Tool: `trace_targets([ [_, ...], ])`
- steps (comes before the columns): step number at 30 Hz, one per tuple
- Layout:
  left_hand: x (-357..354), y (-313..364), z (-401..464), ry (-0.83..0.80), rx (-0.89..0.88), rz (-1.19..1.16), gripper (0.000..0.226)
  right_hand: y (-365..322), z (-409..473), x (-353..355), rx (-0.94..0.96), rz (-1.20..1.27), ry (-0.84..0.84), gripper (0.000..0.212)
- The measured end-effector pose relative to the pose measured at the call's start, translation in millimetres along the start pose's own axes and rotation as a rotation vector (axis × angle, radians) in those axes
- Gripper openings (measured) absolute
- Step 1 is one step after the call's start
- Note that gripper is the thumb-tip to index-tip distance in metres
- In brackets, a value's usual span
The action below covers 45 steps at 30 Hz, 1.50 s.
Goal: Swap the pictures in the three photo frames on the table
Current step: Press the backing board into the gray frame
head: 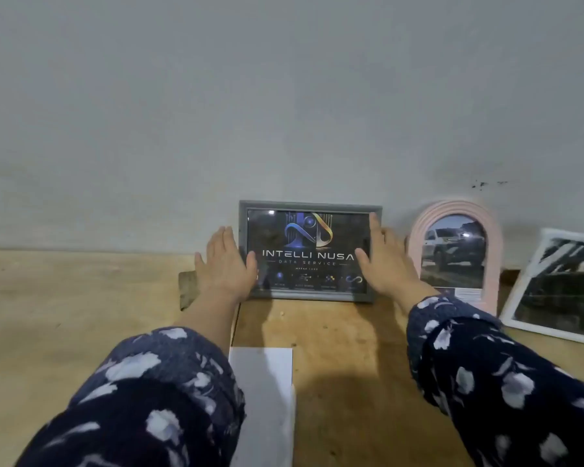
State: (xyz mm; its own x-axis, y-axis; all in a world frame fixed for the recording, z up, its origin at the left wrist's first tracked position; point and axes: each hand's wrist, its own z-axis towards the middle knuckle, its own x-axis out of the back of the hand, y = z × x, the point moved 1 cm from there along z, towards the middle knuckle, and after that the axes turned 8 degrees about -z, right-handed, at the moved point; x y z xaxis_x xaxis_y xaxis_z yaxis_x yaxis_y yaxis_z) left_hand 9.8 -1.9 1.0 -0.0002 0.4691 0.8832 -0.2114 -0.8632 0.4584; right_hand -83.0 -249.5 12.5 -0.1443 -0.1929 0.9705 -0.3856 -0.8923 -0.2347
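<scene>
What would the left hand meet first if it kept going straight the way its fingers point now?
Probably the wall. The left hand lies along the left edge of the grey frame, fingers aimed up and away beside that edge, thumb over its front. Nothing else shows in that line, though depth is hard to judge.

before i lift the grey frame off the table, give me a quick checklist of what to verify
1. Left hand on the grey frame: ok, it lies at the left edge with straight fingers, thumb over the front.
2. Right hand on the frame: ok, at the right edge, fingers straight.
3. Firm grip: not ok, neither hand is curled round the frame yet.
4. Frame upright: ok, it stands against the wall.
5. Room on the right: not ok, the pink frame stands close beside the right hand.
6. Landing spot: cannot tell, a white sheet lies on the table in front.
</scene>
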Motion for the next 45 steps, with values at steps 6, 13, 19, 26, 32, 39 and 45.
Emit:
trace_targets([
  [6, -32, -28, 32, -0.153, 0.22, -0.285, 0.057, 6, 27, -28, -0.206, 0.167, -0.069, 0.07],
  [13, -50, -32, 55, -0.149, 0.329, -0.474, 0.052, 19, 57, -42, -0.437, 0.421, -0.088, 0.065],
  [19, -60, -26, 59, -0.096, 0.342, -0.563, 0.038, 28, 64, -45, -0.473, 0.616, -0.105, 0.055],
  [26, -50, -10, 44, 0.014, 0.45, -0.765, 0.035, 33, 49, -30, -0.511, 0.824, -0.028, 0.048],
  [32, -35, 5, 6, 0.074, 0.466, -0.939, 0.044, 56, 8, -3, -0.532, 1.029, 0.039, 0.042],
  [39, -31, 28, -75, 0.089, 0.481, -1.148, 0.04, 104, -63, 21, -0.439, 1.258, 0.075, 0.063],
  [45, -43, 49, -145, -0.033, 0.515, -1.205, 0.05, 163, -126, 32, -0.465, 1.307, 0.061, 0.061],
])
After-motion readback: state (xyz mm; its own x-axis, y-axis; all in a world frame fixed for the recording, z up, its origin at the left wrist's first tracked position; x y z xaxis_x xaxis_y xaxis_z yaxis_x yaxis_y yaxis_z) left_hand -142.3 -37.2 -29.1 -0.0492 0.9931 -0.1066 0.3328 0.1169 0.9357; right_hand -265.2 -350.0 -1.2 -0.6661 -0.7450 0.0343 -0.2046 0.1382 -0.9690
